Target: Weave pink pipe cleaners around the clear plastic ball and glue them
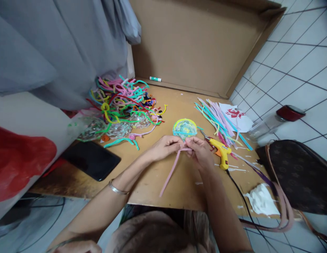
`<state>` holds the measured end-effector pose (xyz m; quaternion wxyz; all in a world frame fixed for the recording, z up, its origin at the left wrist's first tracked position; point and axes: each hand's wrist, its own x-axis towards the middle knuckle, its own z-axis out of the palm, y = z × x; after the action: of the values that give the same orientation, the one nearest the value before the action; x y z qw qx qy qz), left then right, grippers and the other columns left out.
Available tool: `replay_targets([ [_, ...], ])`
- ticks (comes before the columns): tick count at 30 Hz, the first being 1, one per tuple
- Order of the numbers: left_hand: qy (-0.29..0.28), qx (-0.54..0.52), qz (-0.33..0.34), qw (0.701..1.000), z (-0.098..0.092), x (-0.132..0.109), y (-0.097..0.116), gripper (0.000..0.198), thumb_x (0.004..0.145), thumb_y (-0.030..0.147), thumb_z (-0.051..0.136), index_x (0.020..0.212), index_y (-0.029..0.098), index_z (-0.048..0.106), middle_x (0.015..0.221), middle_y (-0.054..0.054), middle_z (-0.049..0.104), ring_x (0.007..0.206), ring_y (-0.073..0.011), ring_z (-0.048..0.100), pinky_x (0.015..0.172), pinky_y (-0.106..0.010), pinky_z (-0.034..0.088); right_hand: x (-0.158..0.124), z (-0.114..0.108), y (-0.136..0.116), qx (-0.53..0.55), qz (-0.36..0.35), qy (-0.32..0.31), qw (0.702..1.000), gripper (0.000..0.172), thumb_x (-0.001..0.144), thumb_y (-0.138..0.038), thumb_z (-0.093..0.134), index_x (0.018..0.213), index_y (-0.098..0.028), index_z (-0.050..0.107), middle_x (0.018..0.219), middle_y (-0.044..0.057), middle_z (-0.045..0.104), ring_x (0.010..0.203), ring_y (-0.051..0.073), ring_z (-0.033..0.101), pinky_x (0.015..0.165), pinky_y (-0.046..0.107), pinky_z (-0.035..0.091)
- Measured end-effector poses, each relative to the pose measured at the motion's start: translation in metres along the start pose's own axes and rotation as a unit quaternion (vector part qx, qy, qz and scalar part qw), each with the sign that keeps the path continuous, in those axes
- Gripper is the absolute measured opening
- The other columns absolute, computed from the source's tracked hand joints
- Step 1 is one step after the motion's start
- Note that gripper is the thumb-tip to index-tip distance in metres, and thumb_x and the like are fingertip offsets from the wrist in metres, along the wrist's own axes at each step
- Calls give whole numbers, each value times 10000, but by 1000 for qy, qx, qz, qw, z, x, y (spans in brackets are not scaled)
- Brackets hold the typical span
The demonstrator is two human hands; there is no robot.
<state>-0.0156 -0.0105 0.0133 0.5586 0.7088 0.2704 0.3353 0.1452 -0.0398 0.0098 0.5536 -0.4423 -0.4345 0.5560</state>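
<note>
Between my fingers is a pink pipe cleaner, bent near its upper end, with a long tail hanging down toward the table's front edge. My left hand pinches it from the left, fingertips almost meeting those of my right hand, which grips the bent end. Just beyond my fingertips lies a round clear piece with a yellow pipe cleaner curved along its top rim and a blue one across it. Right of my right hand rests a yellow hot glue gun, its nozzle pointing toward the round piece.
A tangled heap of coloured pipe cleaners lies at the back left, near clear round pieces and a black phone. Straight pipe cleaners, a bottle, a brown bag and white tissue occupy the right. Cardboard stands behind.
</note>
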Motion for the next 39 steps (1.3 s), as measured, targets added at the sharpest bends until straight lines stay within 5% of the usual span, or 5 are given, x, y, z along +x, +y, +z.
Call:
replay_targets([
  [13,190,-314,-57,928,14,12,-20,367,684,443,780,706,151,558,686,1,628,640,-113,619,663,-256,523,4,3,3,130,6,-11,991,289,699,-456,762,722,-201,630,536,-41,586,472,111,524,479,253,453],
  [22,214,-387,-65,895,-4,10,-6,280,828,279,648,666,167,448,446,122,266,371,-33,285,469,-167,411,3,-7,-3,19,-3,-8,1000,318,631,-447,811,673,-163,675,533,-29,568,527,85,488,562,231,406],
  [28,224,-31,-85,970,-26,6,-3,253,833,337,610,666,158,544,485,78,327,430,-70,292,474,-202,312,3,-12,-7,6,-35,43,998,285,648,-440,785,670,-183,664,407,-99,339,396,65,301,431,229,259],
  [32,305,361,45,880,-14,4,-8,207,877,319,562,930,160,683,934,-86,674,907,-220,573,834,-363,432,3,-9,2,-112,-58,54,991,285,679,-465,757,702,-189,690,463,-65,435,414,71,309,425,231,238],
  [39,153,368,177,900,8,6,-22,279,972,277,423,972,162,678,881,-77,698,801,-156,620,772,-284,457,0,-7,5,-144,-106,5,984,270,796,-449,659,750,-185,699,507,-49,495,479,102,444,492,241,373],
])
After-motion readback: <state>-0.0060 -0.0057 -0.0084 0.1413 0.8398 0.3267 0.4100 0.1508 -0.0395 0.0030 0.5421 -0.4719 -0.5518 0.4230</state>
